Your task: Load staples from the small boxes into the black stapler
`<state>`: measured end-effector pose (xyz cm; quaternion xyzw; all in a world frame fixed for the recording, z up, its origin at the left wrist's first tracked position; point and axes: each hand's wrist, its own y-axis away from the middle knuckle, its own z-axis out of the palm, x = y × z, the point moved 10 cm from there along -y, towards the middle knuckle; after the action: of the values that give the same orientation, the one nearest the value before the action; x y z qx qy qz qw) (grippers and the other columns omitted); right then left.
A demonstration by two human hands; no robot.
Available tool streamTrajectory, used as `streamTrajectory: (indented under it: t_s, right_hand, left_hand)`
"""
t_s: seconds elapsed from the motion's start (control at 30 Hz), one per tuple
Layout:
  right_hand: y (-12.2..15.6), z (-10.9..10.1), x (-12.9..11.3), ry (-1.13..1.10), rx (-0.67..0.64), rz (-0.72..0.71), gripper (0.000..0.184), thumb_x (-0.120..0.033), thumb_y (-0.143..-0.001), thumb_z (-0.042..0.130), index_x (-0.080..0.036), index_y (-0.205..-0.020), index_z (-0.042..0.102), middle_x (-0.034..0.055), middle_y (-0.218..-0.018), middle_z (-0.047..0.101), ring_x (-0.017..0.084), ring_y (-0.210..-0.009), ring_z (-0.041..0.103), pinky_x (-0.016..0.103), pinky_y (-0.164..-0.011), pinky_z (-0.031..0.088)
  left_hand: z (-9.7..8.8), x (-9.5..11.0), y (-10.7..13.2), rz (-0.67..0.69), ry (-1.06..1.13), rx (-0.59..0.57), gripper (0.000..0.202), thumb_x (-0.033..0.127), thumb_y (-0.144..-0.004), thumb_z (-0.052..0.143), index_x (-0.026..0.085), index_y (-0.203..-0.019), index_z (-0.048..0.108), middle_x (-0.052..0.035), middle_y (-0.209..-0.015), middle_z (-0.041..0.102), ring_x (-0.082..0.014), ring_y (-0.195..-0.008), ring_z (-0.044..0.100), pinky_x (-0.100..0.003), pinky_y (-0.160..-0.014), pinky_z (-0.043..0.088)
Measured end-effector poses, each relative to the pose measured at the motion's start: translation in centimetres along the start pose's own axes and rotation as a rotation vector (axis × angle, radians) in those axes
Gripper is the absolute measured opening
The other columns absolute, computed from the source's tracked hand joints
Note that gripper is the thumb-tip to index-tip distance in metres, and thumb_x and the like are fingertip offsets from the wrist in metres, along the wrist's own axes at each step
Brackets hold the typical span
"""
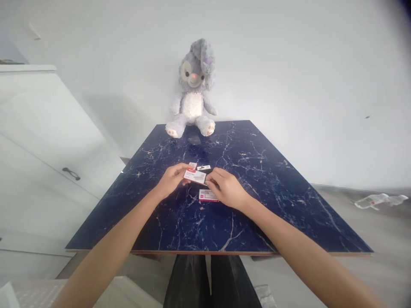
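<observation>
- Head view: a pale wall [289, 64] fills the back, with a small dark mark [367, 116] toward its right side.
- Dark blue bench [257, 214] with white marble-like veining and a brown front edge, spreading across the middle and carrying the boxes.
- White cabinet [38, 141] at the left, beside the bench, with a dark curved handle [71, 173] on its front.
- Grey floor [385, 231] showing at the right, below the wall.
- Two legs in dark trousers [189, 282], below the near edge of the bench.
- Lilac plush toy [193, 105], seated upright at the far edge of the bench against the wall, with a white belly and its feet pointing forward.
- Crumpled clear plastic [380, 200] lying on the floor to the right.
- Right hand [226, 188], fingers curled, thumb and fingertips pinching the right end of a box.
- Left hand [173, 179], closed around the left end of that same box.
- Red-and-white box [194, 176], held between both hands above the middle of the bench, its printed face turned up.
- Second box [207, 195], also white and red, lying on the bench just nearer the person, its right end close to the right hand.
- Small white piece [204, 167] with dark print, just beyond the held box; its lettering is too small to read.
</observation>
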<state>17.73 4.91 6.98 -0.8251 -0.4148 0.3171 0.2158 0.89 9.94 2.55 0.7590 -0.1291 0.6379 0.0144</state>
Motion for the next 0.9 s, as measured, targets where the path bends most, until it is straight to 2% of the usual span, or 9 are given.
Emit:
streamTrajectory:
  t_s: [0.1,0.3,0.53,0.63,0.73,0.9]
  right_hand:
    - [-0.1,-0.5,0.2,-0.001,0.027,0.058,0.012,-0.021,-0.099,0.047,-0.021,-0.092,0.057,0.0061,-0.088,0.059,0.019,-0.08,0.055,0.032,-0.074,0.047]
    - [0.1,-2.7,1.3,-0.048,0.174,0.148,0.011,-0.022,-0.101,0.043,-0.022,-0.095,0.052,0.0077,-0.096,0.058,0.021,-0.087,0.056,0.035,-0.079,0.048]
    - [0.6,-4.2,2.4,-0.196,0.338,0.244,0.013,-0.029,-0.102,0.043,-0.023,-0.094,0.052,0.0088,-0.107,0.066,0.022,-0.096,0.063,0.038,-0.086,0.05]
    - [1.0,-4.5,4.1,-0.345,0.413,0.355,0.019,-0.037,-0.103,0.042,-0.022,-0.096,0.051,0.0095,-0.112,0.069,0.02,-0.093,0.066,0.037,-0.083,0.053]
    - [1.5,-3.9,6.4,-0.577,0.47,0.49,0.025,-0.046,-0.101,0.042,-0.023,-0.093,0.048,0.0096,-0.107,0.07,0.018,-0.081,0.067,0.036,-0.075,0.056]
    - [1.9,-1.6,8.5,-1.026,0.5,0.671,0.027,-0.048,-0.09,0.06,-0.023,-0.086,0.05,0.0028,-0.09,0.069,0.015,-0.072,0.066,0.033,-0.074,0.057]
  left_hand:
    - [-0.2,-0.4,-0.2,-0.021,0.049,0.022,0.035,0.045,-0.086,0.068,0.017,-0.106,0.071,-0.0042,-0.074,0.068,-0.0124,-0.06,0.056,-0.025,-0.056,0.045]
    - [-0.6,-0.4,-0.1,-0.069,0.131,0.019,0.028,0.039,-0.085,0.069,0.019,-0.105,0.068,-0.0013,-0.069,0.065,-0.0118,-0.058,0.056,-0.024,-0.055,0.045]
    - [0.6,-1.4,0.1,-0.135,0.188,-0.067,0.047,0.044,-0.083,0.073,0.017,-0.121,0.066,-0.0065,-0.077,0.068,-0.015,-0.066,0.061,-0.021,-0.049,0.045]
    - [0.7,-1.7,0.0,-0.143,0.237,-0.061,0.046,0.043,-0.083,0.074,0.016,-0.119,0.067,-0.0069,-0.078,0.068,-0.0139,-0.066,0.061,-0.02,-0.05,0.046]
    - [0.4,-1.3,0.0,-0.134,0.313,-0.037,0.043,0.039,-0.081,0.077,0.017,-0.117,0.066,-0.0057,-0.078,0.068,-0.0134,-0.066,0.061,-0.02,-0.051,0.047]
    - [-0.5,0.6,0.0,-0.027,0.387,0.044,0.038,0.036,-0.079,0.079,0.018,-0.109,0.065,-0.0052,-0.087,0.069,-0.0134,-0.07,0.063,-0.022,-0.055,0.05]
